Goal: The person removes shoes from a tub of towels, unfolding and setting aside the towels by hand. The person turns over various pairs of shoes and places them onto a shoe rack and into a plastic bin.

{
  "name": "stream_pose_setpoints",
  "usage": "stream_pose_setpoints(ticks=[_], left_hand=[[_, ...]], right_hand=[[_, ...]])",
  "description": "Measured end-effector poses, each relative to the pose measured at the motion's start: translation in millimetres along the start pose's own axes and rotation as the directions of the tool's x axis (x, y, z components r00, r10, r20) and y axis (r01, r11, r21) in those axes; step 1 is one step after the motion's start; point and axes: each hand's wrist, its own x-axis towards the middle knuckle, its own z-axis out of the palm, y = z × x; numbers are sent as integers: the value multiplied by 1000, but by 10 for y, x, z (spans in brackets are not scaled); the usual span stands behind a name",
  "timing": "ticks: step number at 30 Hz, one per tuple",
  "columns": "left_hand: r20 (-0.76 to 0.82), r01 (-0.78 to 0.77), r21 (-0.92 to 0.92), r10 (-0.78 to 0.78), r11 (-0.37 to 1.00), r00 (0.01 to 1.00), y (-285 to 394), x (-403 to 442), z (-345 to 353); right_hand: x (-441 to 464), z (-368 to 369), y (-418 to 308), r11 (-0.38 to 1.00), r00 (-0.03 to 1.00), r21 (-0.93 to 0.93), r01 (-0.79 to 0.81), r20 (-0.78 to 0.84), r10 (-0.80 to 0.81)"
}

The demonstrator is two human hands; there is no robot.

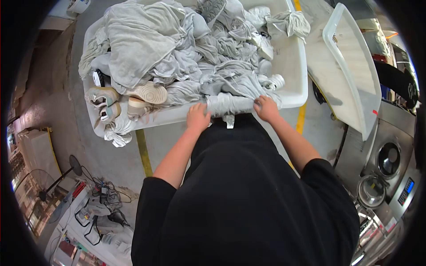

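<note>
A light grey rolled cloth [230, 104] lies along the near rim of a big white tub [293, 99], in front of my body. At its left end is my left hand [198, 117], fingers curled against the cloth and the rim. My right hand [267, 109] has its fingers bent over the cloth's right end. A small white strip [229, 122] hangs below the roll. Behind it, grey cloths [142, 42] are heaped in the tub. Left of my hands, a shoe with a pale sole [148, 92] and beige-and-grey sneakers [103, 97] lie on the heap.
A second white tub [355, 75] stands tilted on its side at the right. Beyond it are metal machines with a round door [372, 190]. At the lower left are a black fan [44, 195] and a white bench [75, 230] with cables. Yellow lines [143, 150] mark the floor.
</note>
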Motion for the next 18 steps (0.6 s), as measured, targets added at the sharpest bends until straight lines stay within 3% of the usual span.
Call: stream_pose_setpoints(ticks=[1,2,5,8,13,18], left_hand=[[18,44,-27,-44,999,999,71,148,-47],[94,155,-98,-145,983,985,131,276,-91],[91,241,-232,-226,942,970,13,621,91],[19,265,-280,-270,923,963,-153,904,283],[62,348,-130,-342,929,938,-216,1238,362],[63,351,73,-355,934,933,-152,1490,440]], right_hand=[[124,-68,-19,999,997,21,-43,67,42],[188,-42,-19,999,999,21,-48,10,48],[295,33,-30,995,998,-100,3,-69,-10],[355,80,54,994,993,-35,100,-57,-102],[545,131,334,985,995,166,48,-93,-32],[476,-134,158,969,993,244,25,-119,5]])
